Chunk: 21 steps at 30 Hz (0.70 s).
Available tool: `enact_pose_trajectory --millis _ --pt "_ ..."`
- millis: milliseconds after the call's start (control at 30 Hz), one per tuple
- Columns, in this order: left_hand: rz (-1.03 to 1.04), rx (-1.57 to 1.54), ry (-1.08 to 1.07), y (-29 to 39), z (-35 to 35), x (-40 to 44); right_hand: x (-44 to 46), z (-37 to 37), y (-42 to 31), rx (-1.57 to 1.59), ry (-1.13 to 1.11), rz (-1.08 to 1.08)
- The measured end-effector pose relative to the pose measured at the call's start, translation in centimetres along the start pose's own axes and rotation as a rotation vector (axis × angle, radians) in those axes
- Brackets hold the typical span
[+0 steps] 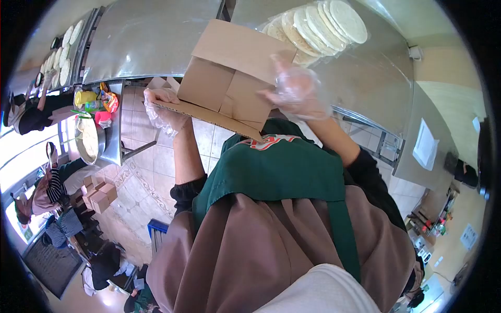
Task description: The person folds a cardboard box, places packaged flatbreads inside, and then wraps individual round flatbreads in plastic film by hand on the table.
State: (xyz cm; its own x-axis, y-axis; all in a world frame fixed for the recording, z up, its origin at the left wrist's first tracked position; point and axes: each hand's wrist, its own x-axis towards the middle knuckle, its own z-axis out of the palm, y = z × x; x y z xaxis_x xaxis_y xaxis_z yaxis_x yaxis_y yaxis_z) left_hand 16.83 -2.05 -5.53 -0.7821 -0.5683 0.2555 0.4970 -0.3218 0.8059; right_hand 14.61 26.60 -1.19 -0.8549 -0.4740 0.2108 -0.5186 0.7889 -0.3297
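Note:
An open cardboard box (pixel 207 82) is tilted in front of my body at the edge of the steel table, its flaps spread and no contents visible inside. My left hand (pixel 166 107), in a clear plastic glove, is closed on the left corner of the box's near flap. My right hand (pixel 297 91), also gloved and somewhat blurred, is at the right side of the box with thumb and fingers apart. Whether it touches the cardboard I cannot tell. Beyond it lies a row of round flatbreads (pixel 318 28) in clear plastic bags, overlapping one another.
Steel tables (pixel 151 39) run along the far side. At left, a side table carries a large metal bowl (pixel 91 138) and colourful packages (pixel 108 99). Several cardboard boxes (pixel 100 195) sit on the tiled floor. Other people are at the left; white sheets (pixel 425 143) lie at right.

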Motion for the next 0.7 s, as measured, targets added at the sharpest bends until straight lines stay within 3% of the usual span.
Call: enact_pose_trajectory --millis 133,200,267,300,333,367,400,467,533,600,667,700 --pt "0.004 -0.019 0.034 0.7 -0.3 -0.1 3.5 2.1 -1.1 -0.177 0.087 -0.176" --pt "-0.053 -0.060 0.056 1.3 -0.3 -0.2 5.6 1.7 -0.8 -0.301 -0.024 -0.290" --pt "-0.118 -0.220 0.051 1.0 -1.8 0.0 8.2 0.3 1.3 -0.316 -0.202 -0.174" --pt "-0.113 -0.227 0.053 0.7 -3.0 0.0 10.4 -2.8 1.2 -0.239 -0.352 -0.013" --pt "-0.156 -0.424 -0.026 0.5 -4.0 0.0 12.2 -5.2 1.3 -0.158 -0.498 0.152" --pt "-0.195 -0.622 -0.111 0.3 -4.7 0.1 13.3 -5.3 3.2 -0.051 -0.541 0.253" --pt "-0.186 -0.630 -0.115 -0.1 -5.0 0.3 14.3 -5.6 4.9 0.057 -0.581 0.353" --pt "-0.091 -0.755 -0.313 -0.8 -5.3 1.1 14.8 -6.3 4.8 0.019 -0.576 0.351" --pt "-0.120 -0.666 -0.350 0.0 -5.7 0.9 15.0 -6.6 5.5 -0.012 -0.578 0.357" --pt "-0.144 -0.576 -0.391 1.0 -6.6 0.8 15.2 -6.2 7.4 0.378 -0.682 0.455" --pt "-0.326 -0.284 -0.674 2.6 -9.1 1.3 14.1 -6.3 7.8 0.307 -0.622 0.500" --pt "-0.314 -0.283 -0.679 4.1 -9.8 1.6 13.5 -6.0 8.1 0.241 -0.577 0.551"
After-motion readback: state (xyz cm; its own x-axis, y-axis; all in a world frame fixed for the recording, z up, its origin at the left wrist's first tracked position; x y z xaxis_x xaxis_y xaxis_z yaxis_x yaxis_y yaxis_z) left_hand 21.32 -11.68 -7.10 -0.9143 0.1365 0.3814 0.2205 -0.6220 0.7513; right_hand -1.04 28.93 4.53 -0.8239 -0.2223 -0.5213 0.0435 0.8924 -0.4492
